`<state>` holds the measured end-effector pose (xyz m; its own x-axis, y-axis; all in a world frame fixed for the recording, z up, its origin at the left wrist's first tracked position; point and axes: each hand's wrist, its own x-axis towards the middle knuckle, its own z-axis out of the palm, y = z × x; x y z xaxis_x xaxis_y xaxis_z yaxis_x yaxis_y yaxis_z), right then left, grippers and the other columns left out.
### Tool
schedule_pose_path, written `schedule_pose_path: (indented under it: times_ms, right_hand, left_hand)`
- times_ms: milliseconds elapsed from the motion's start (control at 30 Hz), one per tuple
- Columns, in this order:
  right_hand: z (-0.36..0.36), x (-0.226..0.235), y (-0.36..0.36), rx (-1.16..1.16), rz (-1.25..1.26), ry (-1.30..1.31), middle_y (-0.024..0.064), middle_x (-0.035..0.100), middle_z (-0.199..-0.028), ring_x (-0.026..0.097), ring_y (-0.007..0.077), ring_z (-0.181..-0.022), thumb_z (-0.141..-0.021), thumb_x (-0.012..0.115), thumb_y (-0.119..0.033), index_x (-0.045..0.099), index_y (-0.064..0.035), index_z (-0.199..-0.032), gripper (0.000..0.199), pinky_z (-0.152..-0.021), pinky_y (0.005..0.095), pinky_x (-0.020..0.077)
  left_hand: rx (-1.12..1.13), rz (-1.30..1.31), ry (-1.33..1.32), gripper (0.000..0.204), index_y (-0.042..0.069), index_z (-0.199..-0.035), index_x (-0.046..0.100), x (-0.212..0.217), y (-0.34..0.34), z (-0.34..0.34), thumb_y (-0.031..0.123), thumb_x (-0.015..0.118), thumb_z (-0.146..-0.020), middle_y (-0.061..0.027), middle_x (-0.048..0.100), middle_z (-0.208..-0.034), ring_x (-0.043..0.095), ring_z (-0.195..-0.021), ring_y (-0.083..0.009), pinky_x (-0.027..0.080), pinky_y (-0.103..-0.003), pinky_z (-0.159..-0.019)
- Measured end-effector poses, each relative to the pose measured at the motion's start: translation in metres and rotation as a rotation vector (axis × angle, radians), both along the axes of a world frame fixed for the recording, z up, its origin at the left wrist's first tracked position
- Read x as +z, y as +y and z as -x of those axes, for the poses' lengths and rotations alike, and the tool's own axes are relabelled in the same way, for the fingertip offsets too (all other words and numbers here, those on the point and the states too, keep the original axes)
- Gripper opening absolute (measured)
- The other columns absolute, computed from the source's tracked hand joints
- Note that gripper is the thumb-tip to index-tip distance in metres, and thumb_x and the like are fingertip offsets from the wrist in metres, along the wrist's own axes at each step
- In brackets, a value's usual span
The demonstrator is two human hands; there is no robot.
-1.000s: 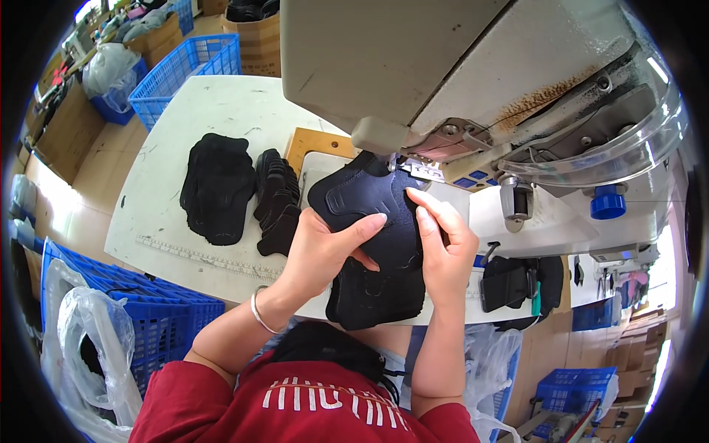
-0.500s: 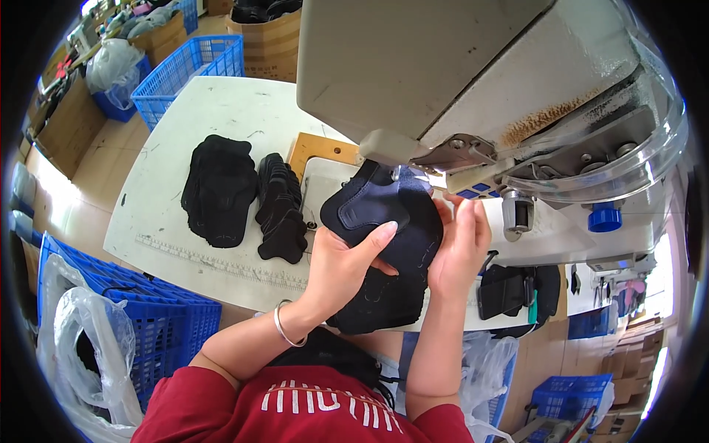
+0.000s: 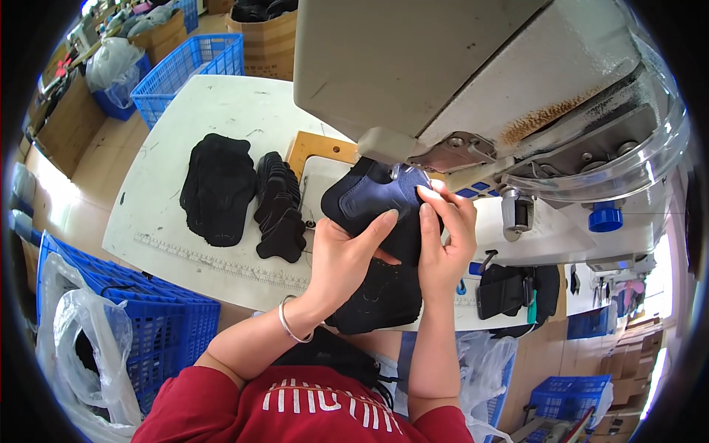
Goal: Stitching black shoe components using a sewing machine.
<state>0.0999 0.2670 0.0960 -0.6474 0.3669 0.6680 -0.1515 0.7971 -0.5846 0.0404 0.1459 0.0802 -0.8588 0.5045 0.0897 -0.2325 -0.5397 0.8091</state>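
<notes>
A black padded fabric piece [image 3: 410, 235] with a dark blue shaped patch [image 3: 375, 196] on it lies under the sewing machine's presser area. My left hand [image 3: 341, 255] grips its near left side, thumb on top and the other fingers partly hidden beneath. At its right edge my right hand [image 3: 447, 240] holds the fabric, index fingertip on the blue patch close to the machine's foot. Closer to me, another black fabric piece [image 3: 380, 299] lies over the table's front edge. The needle itself cannot be made out.
The sewing machine head [image 3: 413, 74] overhangs the white table [image 3: 155, 184]. Left of my hands lie a stack of black fabric pieces [image 3: 218, 190] and a row of black moulded pads [image 3: 280, 210]. A phone-like black object [image 3: 501, 295] sits at right. Blue crates [image 3: 166, 325] stand beside the table.
My right hand has moved up and left, its fingers now over the blue patch by the machine foot. The fabric has shifted slightly, and my left hand stays on it.
</notes>
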Motion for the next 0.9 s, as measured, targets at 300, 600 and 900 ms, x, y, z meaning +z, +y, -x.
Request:
schedule_pose_path:
  times_ms: [300,600,900]
  right_hand:
    - [-0.010,0.003,0.018,-0.227,-0.212,0.104,0.0136,0.047,-0.122,0.052,0.0200,-0.104,-0.088,0.062,-0.008,0.048,0.0026,-0.117,0.035,-0.091,0.0324,0.0426]
    - [-0.007,-0.016,-0.018,0.143,0.712,0.231,0.0035,0.050,-0.109,0.050,0.0106,-0.097,-0.087,0.059,-0.004,0.060,-0.0040,-0.107,0.020,-0.080,0.0236,0.0438]
    - [-0.013,-0.020,-0.024,0.152,0.756,0.016,-0.0021,0.059,-0.085,0.050,0.0007,-0.065,-0.089,0.062,-0.009,0.065,-0.0052,-0.102,0.014,-0.053,0.0175,0.0477]
  left_hand:
    - [0.007,0.044,0.011,0.018,-0.003,-0.100,0.064,0.004,0.000,0.007,0.008,0.064,-0.087,-0.0087,0.068,-0.088,0.067,-0.070,-0.0148,0.056,-0.028,-0.051]
    - [-0.049,0.081,0.007,0.016,-0.004,-0.095,0.065,-0.002,-0.005,0.022,0.009,0.065,-0.086,-0.0075,0.068,-0.087,0.065,-0.073,-0.0120,0.055,-0.026,-0.061]
    - [-0.079,0.214,0.125,0.017,-0.002,-0.094,0.067,-0.005,-0.011,0.042,0.012,0.065,-0.086,-0.0037,0.068,-0.084,0.062,-0.074,-0.0074,0.050,-0.022,-0.067]
